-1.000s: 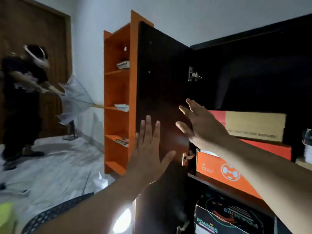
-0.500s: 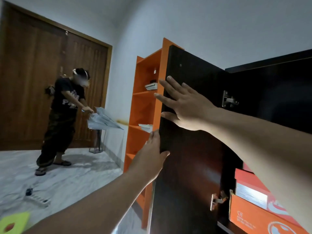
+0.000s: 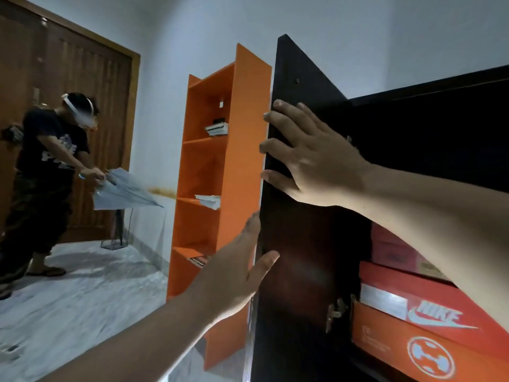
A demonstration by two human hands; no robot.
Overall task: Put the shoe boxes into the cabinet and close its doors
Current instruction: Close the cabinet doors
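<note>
Right hand (image 3: 311, 158) now curled over cabinet door (image 3: 297, 244) edge mid-frame; left hand (image 3: 234, 277) flat, fingers behind door, as before.

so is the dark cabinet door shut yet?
Open. The door stands swung out, shoe boxes visible behind it; right hand and left hand are on its free edge.
</note>
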